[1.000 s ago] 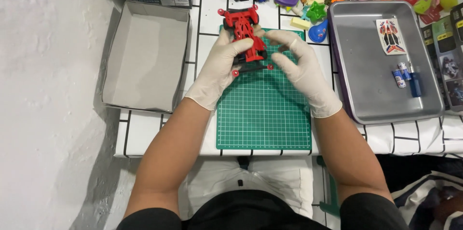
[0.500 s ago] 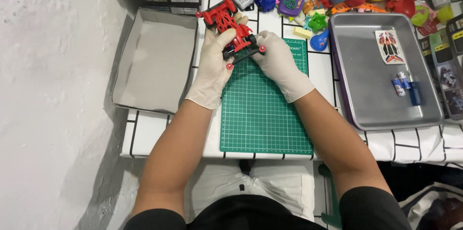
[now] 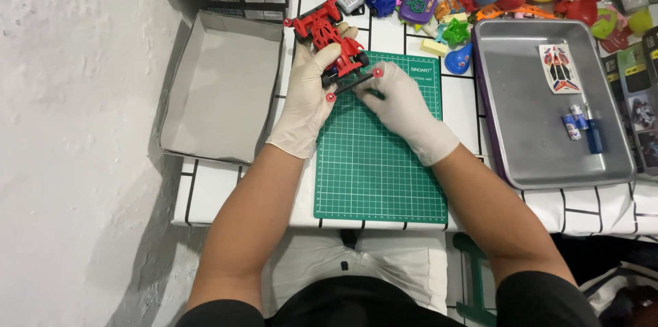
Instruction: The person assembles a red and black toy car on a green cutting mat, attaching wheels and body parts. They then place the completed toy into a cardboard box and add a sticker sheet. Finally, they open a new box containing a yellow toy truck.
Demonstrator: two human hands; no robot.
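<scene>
While your left hand [image 3: 306,94] grips the red toy car [image 3: 329,42] at the green mat's [image 3: 380,162] far edge, your right hand [image 3: 401,104] pinches its black bar [image 3: 353,83].

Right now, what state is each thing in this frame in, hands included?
left hand: gloved, gripping the red toy race car
right hand: gloved, fingertips on the car's black rear bar
red toy race car: lifted off the mat, tilted
green cutting mat: flat on the table
grey cardboard box: open, empty
metal tray: holds a sticker sheet and small blue tubes
</scene>
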